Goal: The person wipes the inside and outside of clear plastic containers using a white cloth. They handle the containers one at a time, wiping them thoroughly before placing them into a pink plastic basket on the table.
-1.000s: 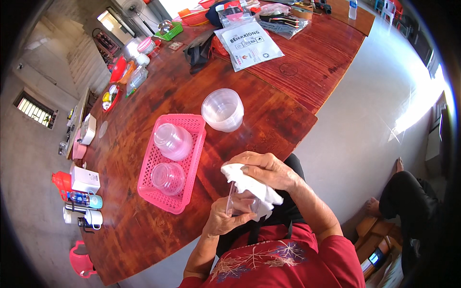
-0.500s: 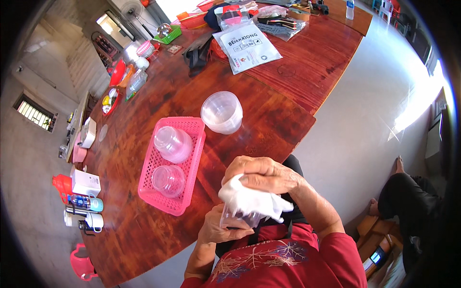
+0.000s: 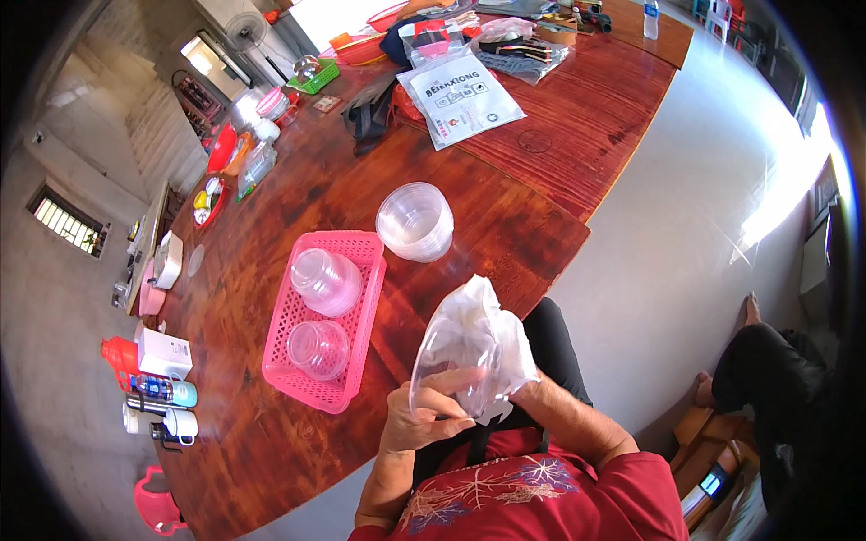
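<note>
Just beyond the table's near edge, my left hand (image 3: 413,422) grips a clear plastic bowl (image 3: 437,361) by its lower side, with fingers showing through the plastic. The bowl is tilted onto its side. My right hand (image 3: 527,391) is mostly covered by a white cloth (image 3: 512,350) that is pressed into the bowl; its fingers are hidden. On the table, a pink perforated basket (image 3: 368,335) holds upturned clear containers: a stack (image 3: 327,281) at the far end and more (image 3: 317,350) at the near end. Beside the basket's far right corner stands a stack of clear bowls (image 3: 415,224).
A white printed plastic bag (image 3: 460,99) lies farther back on the wooden table (image 3: 244,433). Cups and bottles (image 3: 167,397) and a white box (image 3: 164,352) stand at the left edge. A water bottle (image 3: 651,20) is far right. Another person's leg (image 3: 776,361) shows at right.
My right hand and the cloth have moved from over the bowl's top to its right side and inside. The bowl has tilted so that its wide side faces differently.
</note>
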{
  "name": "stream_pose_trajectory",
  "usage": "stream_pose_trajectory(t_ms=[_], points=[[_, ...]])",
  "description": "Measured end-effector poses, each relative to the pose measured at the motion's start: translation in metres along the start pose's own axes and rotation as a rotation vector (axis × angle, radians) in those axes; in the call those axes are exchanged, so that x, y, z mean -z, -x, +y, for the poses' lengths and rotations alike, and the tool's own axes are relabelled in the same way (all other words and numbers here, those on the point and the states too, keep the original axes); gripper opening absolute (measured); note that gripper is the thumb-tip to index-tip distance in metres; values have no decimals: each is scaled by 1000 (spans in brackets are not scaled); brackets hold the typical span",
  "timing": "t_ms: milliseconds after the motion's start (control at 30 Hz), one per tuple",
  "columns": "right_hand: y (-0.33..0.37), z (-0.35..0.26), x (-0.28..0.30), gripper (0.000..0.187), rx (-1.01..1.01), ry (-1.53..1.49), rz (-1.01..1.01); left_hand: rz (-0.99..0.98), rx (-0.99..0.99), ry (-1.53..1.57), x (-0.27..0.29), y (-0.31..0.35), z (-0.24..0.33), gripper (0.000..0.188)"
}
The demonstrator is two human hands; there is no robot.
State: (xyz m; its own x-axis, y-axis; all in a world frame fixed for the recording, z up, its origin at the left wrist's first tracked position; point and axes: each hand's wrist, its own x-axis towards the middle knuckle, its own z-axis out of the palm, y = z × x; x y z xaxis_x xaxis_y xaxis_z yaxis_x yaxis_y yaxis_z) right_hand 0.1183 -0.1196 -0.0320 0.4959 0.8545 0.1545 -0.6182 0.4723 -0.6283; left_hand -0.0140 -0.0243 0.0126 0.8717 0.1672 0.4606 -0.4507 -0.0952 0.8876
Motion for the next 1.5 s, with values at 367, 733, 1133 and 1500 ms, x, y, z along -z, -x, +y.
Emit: stream_pose_trajectory(t_ms=[367,733,1133,1500], points=[[-2,-82,-55,36,536,1309,-529,60,325,-85,-3,17,25,28],[-7,-17,-3,27,-201,-250,-205,25,32,402,0,-2,14,19],[13,3,-2,27,-103,212,368,529,90,419,2,-8,-22,21],[-5,-20,-28,41,622,1183,92,647,254,388,-9,-21,-27,11]])
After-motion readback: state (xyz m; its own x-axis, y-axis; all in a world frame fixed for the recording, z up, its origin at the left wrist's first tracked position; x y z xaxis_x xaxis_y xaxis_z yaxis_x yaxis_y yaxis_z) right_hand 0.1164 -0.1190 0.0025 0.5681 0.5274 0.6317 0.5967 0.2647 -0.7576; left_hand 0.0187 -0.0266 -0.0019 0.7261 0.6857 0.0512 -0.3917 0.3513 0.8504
